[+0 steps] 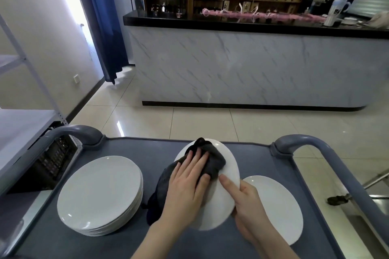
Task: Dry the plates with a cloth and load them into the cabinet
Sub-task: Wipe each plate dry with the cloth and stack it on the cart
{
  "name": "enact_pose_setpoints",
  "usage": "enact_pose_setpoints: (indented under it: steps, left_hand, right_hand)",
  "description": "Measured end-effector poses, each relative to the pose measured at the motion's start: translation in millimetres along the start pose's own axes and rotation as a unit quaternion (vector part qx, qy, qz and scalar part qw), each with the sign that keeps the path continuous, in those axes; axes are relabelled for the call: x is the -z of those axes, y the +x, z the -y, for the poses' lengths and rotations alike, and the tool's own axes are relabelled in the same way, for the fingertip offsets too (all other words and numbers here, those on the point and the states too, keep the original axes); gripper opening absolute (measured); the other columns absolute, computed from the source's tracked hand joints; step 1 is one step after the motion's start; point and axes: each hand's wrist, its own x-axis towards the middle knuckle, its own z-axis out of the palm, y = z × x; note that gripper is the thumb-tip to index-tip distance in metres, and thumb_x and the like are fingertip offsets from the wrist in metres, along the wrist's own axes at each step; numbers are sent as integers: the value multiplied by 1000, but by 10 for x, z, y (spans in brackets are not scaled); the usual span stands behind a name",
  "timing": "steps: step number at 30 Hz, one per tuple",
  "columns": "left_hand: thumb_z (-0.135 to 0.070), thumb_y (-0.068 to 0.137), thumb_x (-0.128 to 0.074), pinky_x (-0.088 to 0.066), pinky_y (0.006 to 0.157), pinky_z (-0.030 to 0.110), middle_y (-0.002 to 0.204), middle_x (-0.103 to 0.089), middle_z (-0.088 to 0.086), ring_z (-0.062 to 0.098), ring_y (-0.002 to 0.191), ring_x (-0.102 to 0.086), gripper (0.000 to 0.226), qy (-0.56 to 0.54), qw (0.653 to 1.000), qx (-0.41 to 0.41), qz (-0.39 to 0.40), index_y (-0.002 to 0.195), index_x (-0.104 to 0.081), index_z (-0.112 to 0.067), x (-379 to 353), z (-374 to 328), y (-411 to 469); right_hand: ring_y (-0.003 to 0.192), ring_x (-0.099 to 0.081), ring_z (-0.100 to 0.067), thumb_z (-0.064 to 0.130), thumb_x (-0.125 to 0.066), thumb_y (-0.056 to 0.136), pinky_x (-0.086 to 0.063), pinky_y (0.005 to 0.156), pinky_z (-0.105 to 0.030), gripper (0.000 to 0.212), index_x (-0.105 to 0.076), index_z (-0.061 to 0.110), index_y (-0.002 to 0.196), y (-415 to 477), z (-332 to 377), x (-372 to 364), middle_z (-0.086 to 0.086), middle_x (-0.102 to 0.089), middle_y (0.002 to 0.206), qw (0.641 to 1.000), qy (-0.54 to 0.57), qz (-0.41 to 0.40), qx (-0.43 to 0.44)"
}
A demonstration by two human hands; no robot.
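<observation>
Cart top point(126, 147) — plate stack point(99, 193) left, spare plate point(277, 206) beside held plate point(219, 210).

Glossy white plates point(99, 193); dark matt cloth point(210, 162); shiny floor tiles point(252, 128).

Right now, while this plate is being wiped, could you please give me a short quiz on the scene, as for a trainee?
1. True or false: the left hand presses the dark cloth onto the held plate.
2. Which hand grips that plate at its rim? A) the left hand B) the right hand
3. Fill in: on the cart, the stack of plates lies to the ___ of the held plate.

Key: 1 true; 2 B; 3 left.
</observation>
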Motion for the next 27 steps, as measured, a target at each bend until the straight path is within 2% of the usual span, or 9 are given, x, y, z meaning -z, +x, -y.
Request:
enact_pose_setpoints:
  steps: [3, 6, 10, 15, 18, 20, 22, 25, 27]
  left_hand:
    - [-43, 96, -28, -28, 116, 37, 153, -27, -24, -2, 145, -24, 46, -8, 999, -32, 18, 141, -24, -46, -23, -23, -84]
    - [-36, 96, -39, -29, 111, 30, 150, -36, -25, -4, 141, -31, 45, -16, 997, -73, 22, 141, -43, -39, -94, -35, -300]
    - [-30, 92, -47, -33, 105, 30, 148, -46, -14, 4, 138, -41, 45, 32, 991, -127, 17, 136, -56, -31, -205, -85, -463]
    - [-30, 98, -26, -11, 120, 31, 158, -12, -27, -8, 147, -4, 53, 12, 997, -52, 53, 149, -18, -42, -155, -159, -95]
    - [-23, 103, -29, -8, 122, 38, 154, -10, -34, -12, 145, 2, 51, 35, 993, -51, 104, 151, -23, -42, -85, -85, 188]
    - [-22, 105, -31, -9, 123, 39, 152, -14, -37, -12, 145, -2, 48, 11, 991, -40, 129, 149, -28, -42, -32, -7, 303]
    - [-24, 105, -33, -14, 122, 29, 149, -22, -37, -10, 144, -12, 46, -42, 993, -4, 108, 146, -31, -47, 19, 74, 338]
    - [-27, 105, -35, -18, 108, 5, 143, -29, -42, -11, 139, -27, 46, -112, 989, 74, 69, 135, -32, -61, 69, 184, 268]
    - [-24, 105, -35, -23, 110, 12, 147, -35, -35, -10, 138, -31, 47, -140, 982, 118, 53, 140, -34, -56, 59, 263, 143]
  right_hand:
    - [86, -70, -29, 42, -71, 75, -53, 79, -43, 50, -74, -3, 97, 60, 81, 22, -22, -74, 98, 999, 10, -45, -2]
    - [78, -69, -23, 43, -64, 86, -52, 65, -31, 51, -72, -6, 94, 115, 156, 44, -18, -75, 90, 996, 5, -90, -11]
    - [77, -70, -26, 43, -59, 94, -58, 68, -35, 48, -69, -4, 93, 153, 198, 101, -16, -74, 85, 993, -3, -116, -27]
    - [74, -71, -15, 24, -56, 99, -53, 59, -25, 32, -77, 7, 83, 62, 99, 41, -15, -76, 88, 996, -18, -84, -28]
    - [70, -65, -16, 35, -58, 97, -51, 62, -29, 42, -73, -1, 83, -17, 43, 6, -12, -73, 81, 996, -37, -75, -32]
    - [69, -52, -19, 54, -63, 85, -40, 66, -33, 61, -62, -7, 77, -53, 45, 9, -12, -59, 73, 995, -54, -75, -31]
    - [66, -43, -19, 63, -67, 71, -34, 64, -33, 61, -54, 4, 73, -84, 80, 15, -11, -45, 70, 993, -78, -83, -19]
    - [71, -42, -24, 59, -68, 67, -32, 70, -38, 60, -55, 1, 79, -103, 123, 55, -14, -45, 76, 994, -39, -97, -15]
    - [72, -47, -24, 56, -68, 70, -37, 70, -38, 61, -60, -3, 86, -84, 155, 95, -17, -50, 78, 994, -20, -110, -8]
